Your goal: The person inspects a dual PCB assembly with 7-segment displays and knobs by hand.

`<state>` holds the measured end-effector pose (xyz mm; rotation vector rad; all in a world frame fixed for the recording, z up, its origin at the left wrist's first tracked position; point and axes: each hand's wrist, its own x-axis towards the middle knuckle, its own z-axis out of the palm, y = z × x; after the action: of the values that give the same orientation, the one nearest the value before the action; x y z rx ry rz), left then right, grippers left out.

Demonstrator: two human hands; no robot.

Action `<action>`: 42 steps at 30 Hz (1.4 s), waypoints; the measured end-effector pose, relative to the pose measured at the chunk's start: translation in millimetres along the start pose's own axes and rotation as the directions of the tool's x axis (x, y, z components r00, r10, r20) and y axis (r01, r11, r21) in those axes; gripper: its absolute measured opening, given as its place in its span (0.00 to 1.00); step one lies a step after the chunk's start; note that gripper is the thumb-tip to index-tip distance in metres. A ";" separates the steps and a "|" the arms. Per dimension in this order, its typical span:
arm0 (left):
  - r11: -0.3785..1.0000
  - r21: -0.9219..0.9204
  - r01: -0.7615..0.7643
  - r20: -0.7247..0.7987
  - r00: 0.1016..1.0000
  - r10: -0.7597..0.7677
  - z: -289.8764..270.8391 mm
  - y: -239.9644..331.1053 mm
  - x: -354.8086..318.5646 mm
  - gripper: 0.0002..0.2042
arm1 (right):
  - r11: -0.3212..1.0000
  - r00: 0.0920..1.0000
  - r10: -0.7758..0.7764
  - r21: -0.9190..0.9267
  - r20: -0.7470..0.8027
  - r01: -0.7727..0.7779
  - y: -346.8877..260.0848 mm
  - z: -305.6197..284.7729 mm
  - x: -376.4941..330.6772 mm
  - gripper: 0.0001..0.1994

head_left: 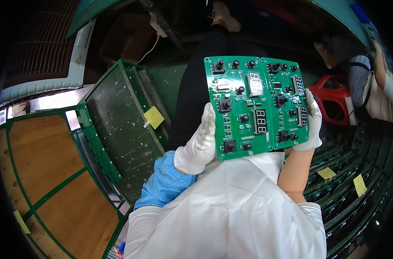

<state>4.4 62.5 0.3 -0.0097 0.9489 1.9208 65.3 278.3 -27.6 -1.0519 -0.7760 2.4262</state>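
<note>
Two white-gloved hands hold up a green circuit board (pixel 259 105), face toward the viewer, above the lap. The left hand (pixel 200 144) grips its left edge, the right hand (pixel 310 123) its right edge. The board carries black push buttons, numeric display blocks and a centre seam dividing two panels.

Head-worn view, steeply downward, close
</note>
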 end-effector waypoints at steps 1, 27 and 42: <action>1.000 0.011 -0.016 -0.015 1.000 0.016 1.3 2.2 -1.0 0.39 | 1.000 1.000 -0.001 -0.002 -0.002 0.001 -0.4 -0.3 -0.3 0.04; 0.924 -0.372 -0.092 -0.197 0.980 0.018 -11.2 -0.8 15.8 0.20 | 0.996 0.998 0.040 -0.083 0.046 -0.036 15.5 -18.9 22.5 0.06; 0.951 -0.307 -0.013 -0.095 0.995 -0.017 -20.6 4.0 9.7 0.23 | 0.987 0.998 -0.006 -0.159 0.059 0.015 8.1 -3.9 7.5 0.06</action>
<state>-11.4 56.1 -15.3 -0.2890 0.7015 2.0640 62.4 277.4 -38.9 -1.0351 -1.0066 2.4281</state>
